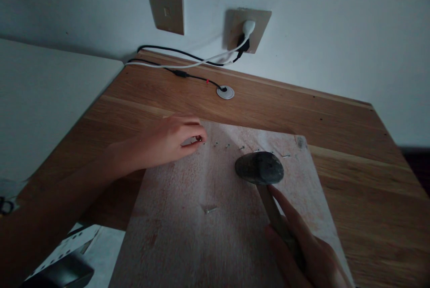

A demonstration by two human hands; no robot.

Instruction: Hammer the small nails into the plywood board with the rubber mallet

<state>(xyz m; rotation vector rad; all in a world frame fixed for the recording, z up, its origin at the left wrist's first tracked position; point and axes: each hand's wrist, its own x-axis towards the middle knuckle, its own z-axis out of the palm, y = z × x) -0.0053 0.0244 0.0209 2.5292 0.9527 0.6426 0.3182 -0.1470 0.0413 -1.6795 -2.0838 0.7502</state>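
At the far left part of a pale, worn board (188,234), my left hand (181,139) is closed in a pinch on a small nail, mostly hidden by the fingertips. My right hand (307,252) grips the wooden handle of a mallet (259,167) with a black head. The mallet head hovers over the board, right of my left hand. A row of several small silver nails (242,147) stands along the board's far edge, some leaning, partly behind the mallet head. Another nail (211,210) lies loose nearer the board's middle.
The board rests on a wooden desk (363,180). Behind it are a round cable grommet (230,94), black and white cables (174,66), and a wall outlet (258,32) with plugs. A blank wall plate (168,10) and a white panel (50,91) are at left.
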